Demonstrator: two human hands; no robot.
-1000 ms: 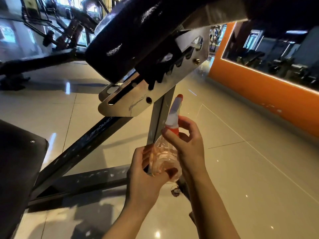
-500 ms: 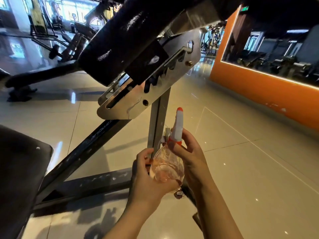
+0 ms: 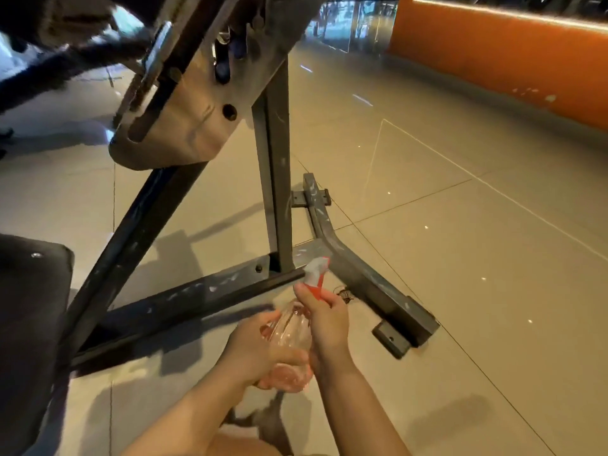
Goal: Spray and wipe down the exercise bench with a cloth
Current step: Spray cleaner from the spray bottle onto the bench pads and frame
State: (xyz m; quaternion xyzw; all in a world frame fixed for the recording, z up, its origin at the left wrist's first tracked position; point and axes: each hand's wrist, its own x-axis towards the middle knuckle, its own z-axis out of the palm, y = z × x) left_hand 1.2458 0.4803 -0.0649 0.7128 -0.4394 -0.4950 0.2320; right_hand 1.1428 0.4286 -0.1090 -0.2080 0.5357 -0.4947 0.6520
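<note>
A clear plastic spray bottle [image 3: 291,327] with a white and red nozzle sits low in front of me, over the floor. My left hand [image 3: 255,352] grips its body from the left and underneath. My right hand [image 3: 325,319] wraps the neck just under the nozzle. The nozzle points up and right toward the dark metal frame [image 3: 204,294] of the exercise bench. The bench's black padded seat [image 3: 29,324] is at the left edge; its backrest pad is blurred at the top left. No cloth is visible.
A silver adjustment bracket [image 3: 184,126] hangs overhead at upper left. The frame's floor foot [image 3: 378,287] runs to the right of my hands. Glossy beige floor tiles [image 3: 460,258] spread to the right, up to an orange wall [image 3: 493,47].
My view has tilted down toward the floor and the bench's base frame. Both hands and the bottle have dropped lower, with the same hold.
</note>
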